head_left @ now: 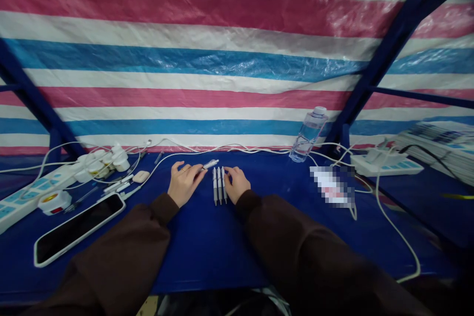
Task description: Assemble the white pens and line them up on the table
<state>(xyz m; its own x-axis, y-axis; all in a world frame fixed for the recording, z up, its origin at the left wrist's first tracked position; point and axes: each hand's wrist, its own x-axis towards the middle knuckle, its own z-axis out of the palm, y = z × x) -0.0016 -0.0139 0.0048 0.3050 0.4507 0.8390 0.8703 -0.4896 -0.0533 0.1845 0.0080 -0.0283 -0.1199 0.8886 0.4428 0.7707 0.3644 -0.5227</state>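
Note:
Three white-and-grey pens (219,186) lie side by side on the blue tabletop (211,247), their tips pointing toward me. My left hand (185,181), wearing a ring, pinches another white pen (211,164) between thumb and fingers, left of the row and slightly above the table. On the other side, my right hand (237,183) rests with curled fingers against the rightmost pen of the row. Its fingertips touch that pen near the upper end.
At left are a phone (79,229), a power strip (33,190) with chargers, an earbud case (141,177) and several pens. A water bottle (308,134) stands at back right, near a blurred-out packet (333,186), another power strip (387,163) and stacked papers (440,150). Cables run along the back.

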